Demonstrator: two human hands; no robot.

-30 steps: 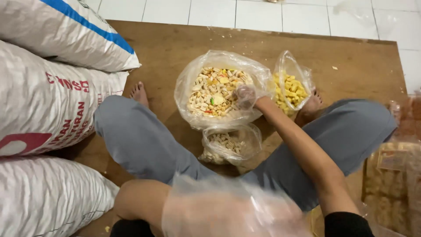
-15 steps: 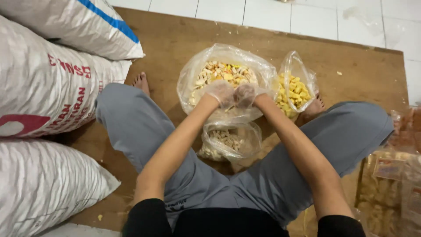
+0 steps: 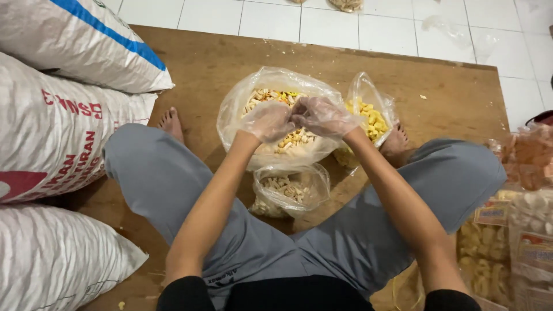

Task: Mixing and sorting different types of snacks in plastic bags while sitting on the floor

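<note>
My left hand (image 3: 268,120) and my right hand (image 3: 324,116) both wear thin clear plastic gloves and meet over a large clear plastic bag of mixed snack pieces (image 3: 257,98). The fingers of both hands touch each other above the bag's open mouth; whether they pinch anything I cannot tell. A smaller clear bag of yellow snacks (image 3: 372,118) stands just right of the big bag. Another small clear bag with pale snack pieces (image 3: 286,190) sits between my knees, below the hands.
I sit cross-legged on a brown wooden board (image 3: 449,92) over white floor tiles (image 3: 322,23). Three big white woven sacks (image 3: 52,138) are stacked along the left. Packed snack bags (image 3: 518,230) pile up at the right edge.
My left hand, low and close to the camera a second ago, has reached forward to join the right hand above the large bag. The right hand has stayed over the bags.
</note>
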